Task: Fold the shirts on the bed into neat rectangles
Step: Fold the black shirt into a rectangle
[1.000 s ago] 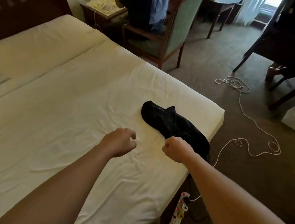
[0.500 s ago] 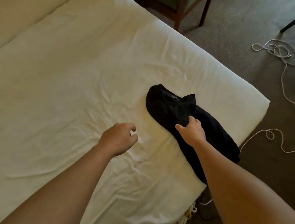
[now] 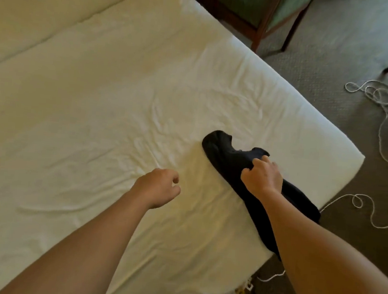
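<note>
- While folding has yet to begin, a black shirt point(image 3: 231, 164) lies bunched in a long crumpled strip near the right-hand corner of the bed point(image 3: 97, 115), its lower end trailing toward the mattress edge.
- No neat rectangle is visible anywhere on the white sheet; judging by this view, the garment must first be opened out flat, so nearly all of the work is left. Only one shirt is in sight.
- Resting on the middle of the shirt, the person's right hand point(image 3: 262, 176) has its fingers point(image 3: 261, 161) curled into the dark cloth, gathering a fold of it.
- Well apart from the fabric, the left hand point(image 3: 156, 187) hovers over bare sheet, fingers loosely curled and holding nothing.
- Beyond the bed, a white cord point(image 3: 380, 97) loops across the carpet beside a wooden chair point(image 3: 265, 14).
</note>
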Tool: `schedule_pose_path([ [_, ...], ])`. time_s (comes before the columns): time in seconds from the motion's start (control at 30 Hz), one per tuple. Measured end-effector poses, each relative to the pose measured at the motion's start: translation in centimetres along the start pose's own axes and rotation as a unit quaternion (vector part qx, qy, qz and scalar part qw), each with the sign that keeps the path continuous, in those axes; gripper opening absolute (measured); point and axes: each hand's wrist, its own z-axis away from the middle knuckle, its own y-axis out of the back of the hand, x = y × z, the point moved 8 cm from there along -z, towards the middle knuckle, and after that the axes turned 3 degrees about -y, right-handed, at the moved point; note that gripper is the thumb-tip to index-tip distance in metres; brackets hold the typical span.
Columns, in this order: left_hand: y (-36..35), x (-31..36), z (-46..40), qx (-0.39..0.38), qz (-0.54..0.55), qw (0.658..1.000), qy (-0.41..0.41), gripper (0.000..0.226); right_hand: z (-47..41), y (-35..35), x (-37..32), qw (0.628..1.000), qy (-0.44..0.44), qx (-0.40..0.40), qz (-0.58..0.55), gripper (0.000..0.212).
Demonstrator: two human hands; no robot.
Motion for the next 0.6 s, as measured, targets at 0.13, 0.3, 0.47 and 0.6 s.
schedule_pose_path([
  [0.13, 3.5, 0.7, 4.4, 0.029, 0.016, 0.999, -0.009, 0.030, 3.6, 5.6, -0.9, 0.986, -0.067, 0.001, -0.153, 0.008],
  [0.3, 8.0, -0.4, 13.8, 0.082, 0.029, 0.996, -0.015, 0.026, 11.5, 13.2, -6.9, 0.988, 0.005, -0.015, -0.156, 0.013],
  [0.47, 10.9, -2.7, 25.6, 0.103, -0.018, 0.994, -0.023, 0.035, 23.7, 22.1, -17.9, 0.982, 0.147, -0.042, -0.113, 0.027],
  [0.6, 14.1, -5.4, 36.1, 0.133, -0.066, 0.989, -0.015, 0.047, 35.9, 29.3, -25.8, 0.959, 0.260, -0.015, -0.112, 0.018],
])
